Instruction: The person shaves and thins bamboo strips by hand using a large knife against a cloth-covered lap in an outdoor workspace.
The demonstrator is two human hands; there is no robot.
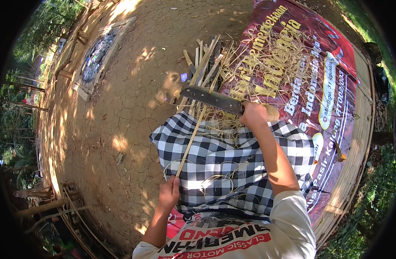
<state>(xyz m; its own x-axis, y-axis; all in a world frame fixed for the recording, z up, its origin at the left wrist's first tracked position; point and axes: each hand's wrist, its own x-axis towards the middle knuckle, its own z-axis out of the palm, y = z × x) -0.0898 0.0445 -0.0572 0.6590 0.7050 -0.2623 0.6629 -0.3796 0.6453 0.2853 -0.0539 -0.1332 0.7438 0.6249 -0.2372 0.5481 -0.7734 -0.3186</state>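
Note:
My right hand [254, 114] is closed round the wooden handle of a machete [213, 99], whose broad dark blade points left. Under the blade runs a long thin bamboo strip [190, 144], slanting away from me; blade and strip seem to touch. The strip's near end is pinched in my left hand [169, 192], at the left edge of my lap. A black-and-white checked cloth [232, 177] covers my legs, with a few curled shavings [219, 183] lying on it.
Beyond my knees lies a bundle of split bamboo pieces [202, 60]. A dark red printed banner [336, 146] covers the bamboo platform [357, 125] at right, heaped with pale shavings [275, 64]. Cracked earth [129, 95] spreads at left, with a framed ash pit [96, 56] and wooden rails [47, 209].

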